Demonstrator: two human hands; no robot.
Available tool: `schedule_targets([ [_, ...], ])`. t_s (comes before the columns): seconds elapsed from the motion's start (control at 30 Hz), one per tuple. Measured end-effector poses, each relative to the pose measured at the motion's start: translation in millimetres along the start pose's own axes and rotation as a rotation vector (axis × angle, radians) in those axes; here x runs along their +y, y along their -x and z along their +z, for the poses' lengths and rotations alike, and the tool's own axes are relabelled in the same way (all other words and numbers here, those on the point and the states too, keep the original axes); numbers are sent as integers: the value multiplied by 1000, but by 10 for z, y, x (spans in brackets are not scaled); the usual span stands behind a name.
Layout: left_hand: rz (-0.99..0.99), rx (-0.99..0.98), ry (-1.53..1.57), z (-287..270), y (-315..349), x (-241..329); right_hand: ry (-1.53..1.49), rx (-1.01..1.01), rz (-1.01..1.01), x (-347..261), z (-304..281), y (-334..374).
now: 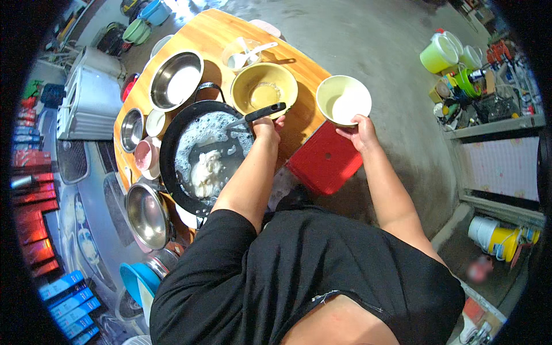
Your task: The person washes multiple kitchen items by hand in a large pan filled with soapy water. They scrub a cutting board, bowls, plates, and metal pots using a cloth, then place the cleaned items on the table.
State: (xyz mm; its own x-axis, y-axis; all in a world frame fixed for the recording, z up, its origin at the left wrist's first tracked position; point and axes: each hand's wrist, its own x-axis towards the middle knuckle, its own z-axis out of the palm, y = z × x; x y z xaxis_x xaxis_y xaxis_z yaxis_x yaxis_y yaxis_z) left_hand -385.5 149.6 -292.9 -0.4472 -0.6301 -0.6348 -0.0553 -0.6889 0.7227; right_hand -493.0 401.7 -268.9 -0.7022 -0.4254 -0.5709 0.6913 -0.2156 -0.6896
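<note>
My left hand (265, 127) grips the black handle of a spatula (264, 111) whose metal blade reaches into a wide black pan (172, 167). The pan holds white foamy liquid and a pale doughy lump (206, 172). My right hand (359, 131) holds a pale yellow bowl (343, 99) by its near rim, off the right edge of the wooden table (213, 34). The bowl has something white inside. A larger yellow bowl (264, 87) with a little yellowish residue stands on the table just beyond my left hand.
A red stool (325, 158) stands under the held bowl. On the table are a large steel bowl (175, 79), a small steel bowl (131, 129), pink cups (145, 155), a clear tub with a spoon (241, 54) and a steel pot (146, 215). Buckets and clutter line the right side.
</note>
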Motion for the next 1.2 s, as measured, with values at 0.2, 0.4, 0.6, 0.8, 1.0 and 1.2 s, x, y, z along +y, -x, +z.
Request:
schedule_targets([
  [0.2, -37, 12, 49, 9, 322, -12, 21, 57, 38, 366, 125, -670],
  [0.4, -266, -268, -101, 185, 710, 58, 607, 230, 85, 228, 122, -965],
  [0.6, -298, -541, -382, 189, 1429, 81, 559, -54, -79, 88, 140, -653],
  [0.8, -195, -671, -359, -241, 1889, 531, 464, -10, -243, 246, 210, -907],
  [1.0, -111, -376, -268, -1201, 2149, 964, 340, -104, -398, 414, 512, -402],
  [1.2, -104, -197, -367, -1858, 1779, 986, 377, -630, -55, 576, 1300, 1085],
])
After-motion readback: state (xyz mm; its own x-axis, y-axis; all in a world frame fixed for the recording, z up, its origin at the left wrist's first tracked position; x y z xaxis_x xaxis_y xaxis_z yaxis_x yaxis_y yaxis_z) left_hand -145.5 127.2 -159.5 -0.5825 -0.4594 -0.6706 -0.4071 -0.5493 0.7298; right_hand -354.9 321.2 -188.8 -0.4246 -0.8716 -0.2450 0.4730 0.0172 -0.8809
